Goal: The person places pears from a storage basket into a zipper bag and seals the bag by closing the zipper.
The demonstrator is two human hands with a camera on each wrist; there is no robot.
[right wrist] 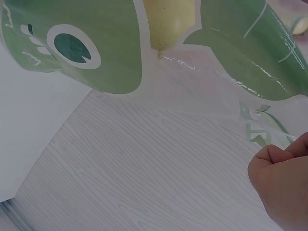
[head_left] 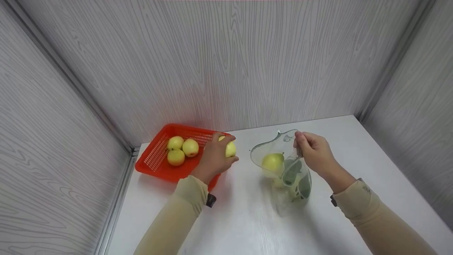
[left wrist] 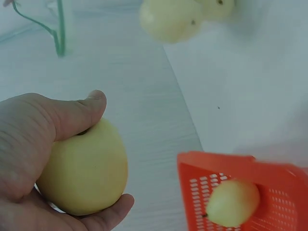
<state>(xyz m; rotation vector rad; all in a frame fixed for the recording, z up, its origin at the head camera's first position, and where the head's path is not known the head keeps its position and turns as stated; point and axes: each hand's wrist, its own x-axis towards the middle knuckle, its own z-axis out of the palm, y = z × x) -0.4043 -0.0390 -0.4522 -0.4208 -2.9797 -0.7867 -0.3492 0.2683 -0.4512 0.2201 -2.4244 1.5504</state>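
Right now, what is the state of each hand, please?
Left hand: holding a round yellow fruit.
Right hand: pinching the green-printed clear plastic bag.

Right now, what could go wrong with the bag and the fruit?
The right hand holds only one side of the clear bag, so its mouth might sag and the fruit in the left hand could miss it. If that fruit slips, it may roll across the white table between the red basket and the bag.
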